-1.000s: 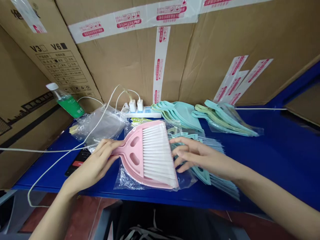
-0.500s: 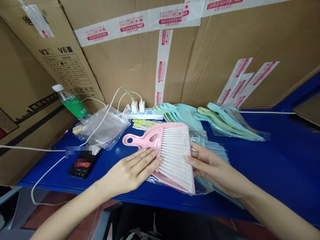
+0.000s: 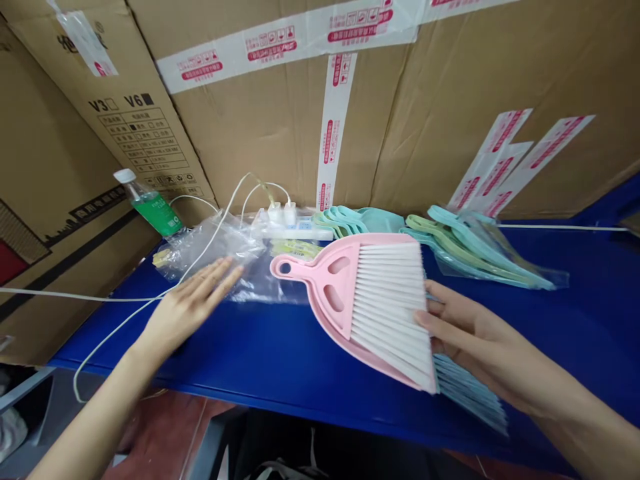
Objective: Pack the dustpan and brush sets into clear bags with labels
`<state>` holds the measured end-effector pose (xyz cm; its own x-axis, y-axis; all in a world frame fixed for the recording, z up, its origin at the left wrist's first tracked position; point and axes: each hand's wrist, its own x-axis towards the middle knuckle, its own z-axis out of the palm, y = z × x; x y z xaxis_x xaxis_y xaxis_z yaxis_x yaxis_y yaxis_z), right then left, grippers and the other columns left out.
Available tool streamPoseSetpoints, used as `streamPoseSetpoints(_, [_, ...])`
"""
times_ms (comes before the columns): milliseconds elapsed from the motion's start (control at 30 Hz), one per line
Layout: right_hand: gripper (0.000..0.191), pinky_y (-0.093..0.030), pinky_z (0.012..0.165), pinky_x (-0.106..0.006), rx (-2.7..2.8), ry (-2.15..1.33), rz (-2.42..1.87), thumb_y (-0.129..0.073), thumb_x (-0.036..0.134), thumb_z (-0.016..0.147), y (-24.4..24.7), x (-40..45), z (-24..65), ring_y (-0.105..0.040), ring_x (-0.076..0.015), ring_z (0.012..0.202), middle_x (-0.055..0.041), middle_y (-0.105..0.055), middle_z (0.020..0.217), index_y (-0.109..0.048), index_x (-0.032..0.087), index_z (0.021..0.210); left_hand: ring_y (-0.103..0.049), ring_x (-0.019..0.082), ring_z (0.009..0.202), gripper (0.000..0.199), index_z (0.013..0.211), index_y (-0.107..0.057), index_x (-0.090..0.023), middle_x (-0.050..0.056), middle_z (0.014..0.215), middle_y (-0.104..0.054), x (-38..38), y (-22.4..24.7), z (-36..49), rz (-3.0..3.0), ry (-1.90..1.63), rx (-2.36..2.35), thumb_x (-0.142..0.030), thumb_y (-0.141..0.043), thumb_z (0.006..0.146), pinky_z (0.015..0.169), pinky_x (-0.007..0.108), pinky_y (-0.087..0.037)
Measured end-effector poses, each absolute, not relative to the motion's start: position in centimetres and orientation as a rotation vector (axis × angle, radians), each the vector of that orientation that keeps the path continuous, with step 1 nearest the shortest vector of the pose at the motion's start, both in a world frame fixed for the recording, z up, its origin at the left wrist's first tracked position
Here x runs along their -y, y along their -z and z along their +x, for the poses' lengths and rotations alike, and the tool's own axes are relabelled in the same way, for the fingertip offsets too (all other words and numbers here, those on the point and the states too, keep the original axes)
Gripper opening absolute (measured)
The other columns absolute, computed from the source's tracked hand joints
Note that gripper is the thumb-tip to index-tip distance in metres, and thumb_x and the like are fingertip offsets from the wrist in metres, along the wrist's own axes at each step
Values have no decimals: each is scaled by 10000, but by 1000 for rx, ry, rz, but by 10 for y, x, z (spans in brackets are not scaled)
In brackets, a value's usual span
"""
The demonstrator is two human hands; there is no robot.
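A pink dustpan (image 3: pixel 325 320) with a white-bristled brush (image 3: pixel 390 307) nested on it is held up over the blue table. My right hand (image 3: pixel 465 333) grips the set at its bristle end, thumb on top. Its plastic wrapping no longer covers it. Blue bristles (image 3: pixel 473 387) of another brush show below and partly behind my right hand. My left hand (image 3: pixel 195 300) is off to the left, fingers spread, at the near edge of clear plastic bags (image 3: pixel 225 243); nothing is seen in it.
Wrapped teal and green dustpans (image 3: pixel 480 247) lie at the back right, more (image 3: pixel 370 220) at back centre. A power strip (image 3: pixel 300 232) with cables, a green-labelled bottle (image 3: pixel 157 212) and cardboard boxes (image 3: pixel 280 133) stand behind. A white cable crosses the left side.
The plastic wrapping has come off the pink set and lies at the left by the other bags. My left hand has moved left, off the set. The set has shifted right with my right hand.
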<state>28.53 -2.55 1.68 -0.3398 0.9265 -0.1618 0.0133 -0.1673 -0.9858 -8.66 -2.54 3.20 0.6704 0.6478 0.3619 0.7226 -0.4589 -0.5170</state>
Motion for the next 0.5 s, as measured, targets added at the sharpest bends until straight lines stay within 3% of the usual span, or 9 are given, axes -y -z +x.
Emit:
streamPoseSetpoints(133, [694,-607,731,-397,1310,-1537,-1182,-705,554,734,-22,28,295,-667,-319,1041,-113,-706,1164,-499,261,1328,-638,287,1122,536,1320,-551,-93,186,1299,-608,24,-25,-88,-2015,22,1557,14,-278,872,844,354,-592])
streamPoseSetpoints(300, [692,-611,738,-413,1291,-1530,-1211,-684,569,742,-22,32,299,-657,-326,1063,-104,-691,1204,-476,284,1337,-717,295,858,511,1323,-517,1,246,1153,-667,19,-21,-59,-1773,-175,1963,-23,-236,897,591,330,-573])
streamPoseSetpoints(400, [724,-606,741,-401,1302,-1530,-1221,-684,578,739,-16,33,300,-651,-326,1076,-121,-668,1242,-462,270,1355,-712,307,874,514,1315,-496,60,253,968,-706,12,-25,-50,-1733,-250,2012,-14,-205,898,662,347,-567])
streamPoseSetpoints(500, [751,-601,739,-391,1318,-1540,-1209,-672,586,750,-11,34,300,-646,-323,1085,-141,-655,1258,-445,250,1382,-675,359,998,481,1285,-492,105,285,993,-695,11,-33,-50,-1876,-176,1867,-188,-300,954,771,413,-565])
